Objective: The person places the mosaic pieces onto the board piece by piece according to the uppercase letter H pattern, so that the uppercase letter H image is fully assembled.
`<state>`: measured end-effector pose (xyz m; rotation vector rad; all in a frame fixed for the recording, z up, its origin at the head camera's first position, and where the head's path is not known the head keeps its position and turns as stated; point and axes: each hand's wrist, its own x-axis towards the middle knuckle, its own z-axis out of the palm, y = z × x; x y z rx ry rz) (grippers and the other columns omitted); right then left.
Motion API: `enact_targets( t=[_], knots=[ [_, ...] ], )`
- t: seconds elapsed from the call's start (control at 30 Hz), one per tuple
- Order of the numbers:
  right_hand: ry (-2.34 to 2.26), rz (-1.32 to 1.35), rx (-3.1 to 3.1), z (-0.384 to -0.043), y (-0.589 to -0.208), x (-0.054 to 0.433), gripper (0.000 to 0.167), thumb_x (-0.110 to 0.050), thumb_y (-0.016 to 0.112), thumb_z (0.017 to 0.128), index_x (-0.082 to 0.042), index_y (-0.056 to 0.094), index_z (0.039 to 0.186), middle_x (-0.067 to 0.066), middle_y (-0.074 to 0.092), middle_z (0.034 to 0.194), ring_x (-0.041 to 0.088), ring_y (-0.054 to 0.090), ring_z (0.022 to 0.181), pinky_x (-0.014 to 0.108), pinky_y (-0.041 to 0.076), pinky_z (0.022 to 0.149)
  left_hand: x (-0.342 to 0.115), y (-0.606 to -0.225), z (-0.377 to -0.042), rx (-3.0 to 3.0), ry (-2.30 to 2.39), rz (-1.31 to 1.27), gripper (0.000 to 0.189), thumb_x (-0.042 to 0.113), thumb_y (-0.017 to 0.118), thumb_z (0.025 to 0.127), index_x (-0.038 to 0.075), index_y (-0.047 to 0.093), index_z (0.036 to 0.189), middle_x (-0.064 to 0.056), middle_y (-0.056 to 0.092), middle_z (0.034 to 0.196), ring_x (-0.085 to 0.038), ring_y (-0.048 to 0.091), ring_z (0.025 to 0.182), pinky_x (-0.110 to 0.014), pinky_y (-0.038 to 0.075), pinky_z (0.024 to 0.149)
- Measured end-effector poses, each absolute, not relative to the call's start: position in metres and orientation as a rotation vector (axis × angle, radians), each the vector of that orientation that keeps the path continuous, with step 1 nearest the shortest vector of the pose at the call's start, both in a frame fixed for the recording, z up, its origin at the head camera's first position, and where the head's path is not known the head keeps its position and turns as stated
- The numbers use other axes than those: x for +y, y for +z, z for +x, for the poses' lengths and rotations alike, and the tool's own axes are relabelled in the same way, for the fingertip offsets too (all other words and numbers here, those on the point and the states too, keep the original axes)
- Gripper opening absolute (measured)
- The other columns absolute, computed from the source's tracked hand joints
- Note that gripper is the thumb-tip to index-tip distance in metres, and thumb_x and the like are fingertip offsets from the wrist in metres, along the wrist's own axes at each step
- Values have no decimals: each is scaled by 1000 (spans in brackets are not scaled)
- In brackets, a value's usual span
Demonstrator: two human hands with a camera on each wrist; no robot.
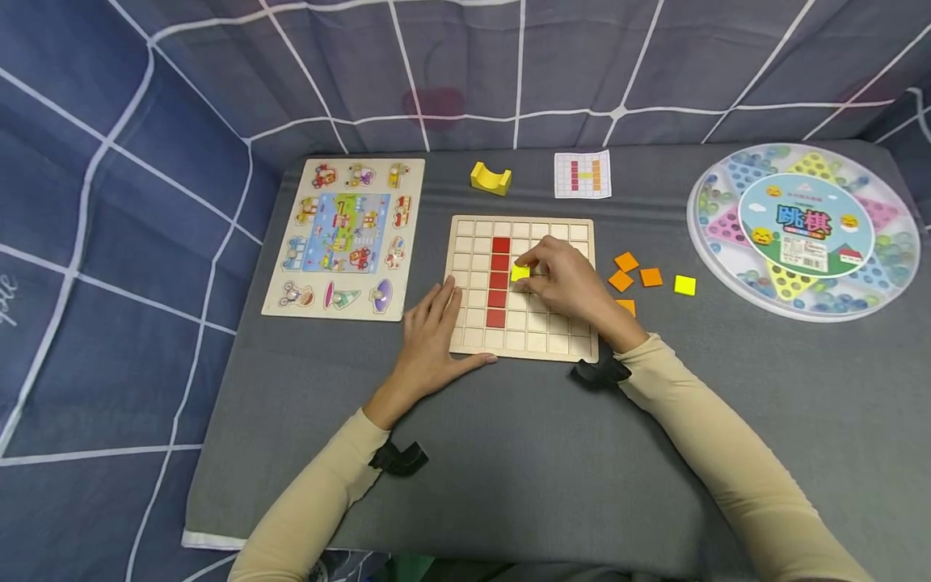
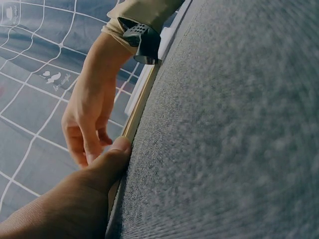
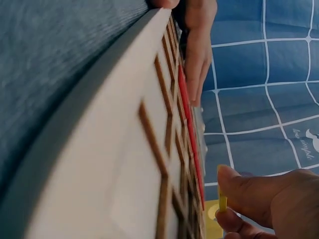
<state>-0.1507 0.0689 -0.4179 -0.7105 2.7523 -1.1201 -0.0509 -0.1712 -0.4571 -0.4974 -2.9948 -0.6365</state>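
Head view first: condition of the desk [image 1: 502, 477] and the room?

Grey cloth covers the desk. Dark curtains [image 1: 465, 73] with white grid lines stand behind it and along its left side.

Position of the hands?

Left hand [image 1: 431, 352]: fingers extended at the grid board's [image 1: 538, 345] left edge, thumb stretched out at its near edge. Right hand [image 1: 563, 279]: pinching a yellow tile [image 1: 520, 272] over the grid, just right of a column of five red tiles [image 1: 498, 280]. Whether that tile touches the board, I cannot tell.

Edges and room for moving?

Near side: a broad stretch of cloth separates the board from the desk's front edge; both sleeves [image 1: 735, 453] cross it. Left: a picture puzzle [image 1: 345, 234], close to the desk's left edge. Right: orange tiles [image 1: 650, 277] near the board, then a second yellow tile [image 1: 684, 284], then a round game case [image 1: 803, 230]. Rear: a yellow block [image 1: 490, 179] and a printed card [image 1: 582, 175], between board and curtain.
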Motion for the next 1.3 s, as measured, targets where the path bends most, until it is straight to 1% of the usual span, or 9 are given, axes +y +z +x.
enact_targets(
  t=[0.13,0.37,0.57,0.83,1.07,1.3],
  knots=[
    [-1111,-698,2755,-151,-423,70,27,-18,79,82,-6,73,106,6,63,95,21,53,81,35,42,75,-170,-458,-51,-3004,-642,-501,114,66,75,72,2,27,154,-12,18,164,-34,20,148,-56,23,106],
    [-1073,-752,2773,-154,-429,67,27,-19,80,81,-7,74,105,6,64,94,21,54,79,34,42,72,-171,-456,-52,-2995,-663,-490,114,64,76,72,3,27,154,-12,19,163,-33,19,148,-56,22,106],
    [-1059,-745,2783,-155,-429,66,26,-18,81,80,-8,75,104,6,63,93,21,56,81,34,43,72,-172,-457,-54,-3001,-666,-488,114,65,76,72,3,26,154,-11,18,164,-33,19,148,-56,22,106],
    [-1036,-694,2782,-153,-431,65,27,-21,82,80,-9,75,104,5,60,93,19,54,75,37,36,75,-171,-457,-53,-3009,-661,-491,115,64,76,72,2,26,154,-11,17,164,-33,18,149,-56,22,106],
    [-1074,-663,2767,-154,-434,65,27,-20,82,79,-9,75,103,5,61,92,19,52,74,36,33,74,-171,-457,-53,-3022,-665,-487,116,65,76,72,3,24,155,-10,15,164,-33,17,149,-56,21,107],
    [-1091,-668,2749,-154,-434,65,27,-20,83,78,-10,74,102,5,62,93,20,52,75,36,32,74,-170,-457,-53,-3016,-670,-484,115,64,76,71,2,26,154,-12,17,164,-34,18,149,-57,21,107]
  ],
)
